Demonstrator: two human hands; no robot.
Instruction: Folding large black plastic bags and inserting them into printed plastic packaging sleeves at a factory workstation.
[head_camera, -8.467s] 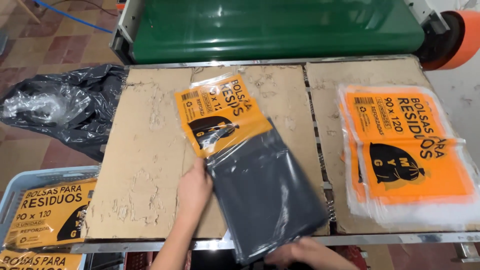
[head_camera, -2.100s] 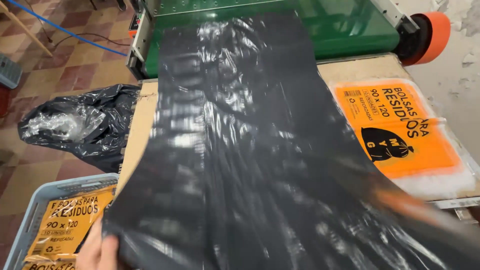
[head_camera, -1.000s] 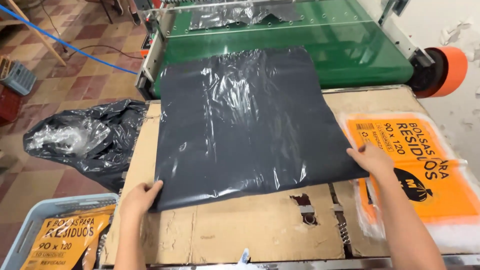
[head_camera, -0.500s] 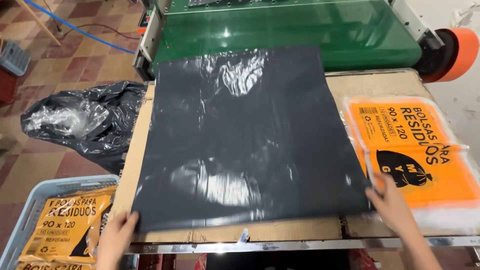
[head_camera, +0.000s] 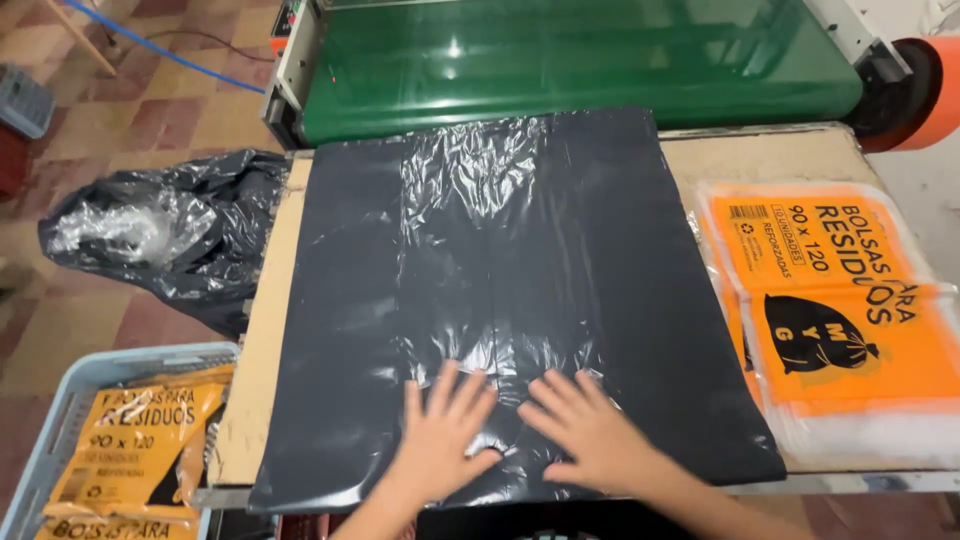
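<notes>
A large black plastic bag (head_camera: 500, 270) lies spread flat over the cardboard-covered table (head_camera: 262, 340), its far edge reaching the green conveyor. My left hand (head_camera: 440, 440) and my right hand (head_camera: 590, 430) press flat on the bag's near middle, side by side, fingers spread, holding nothing. Creases run lengthwise down the shiny plastic.
A stack of orange printed packets (head_camera: 850, 310) lies on the table's right side. A green conveyor machine (head_camera: 570, 60) stands behind, with an orange roll (head_camera: 930, 90) at its right. A crumpled black bag (head_camera: 160, 230) sits on the floor at left. A light blue crate (head_camera: 80, 390) holds more orange packets (head_camera: 140, 450).
The black bag was unfolded and spread flat over the table. My hands moved from its near corners to the near middle, now pressing on it.
</notes>
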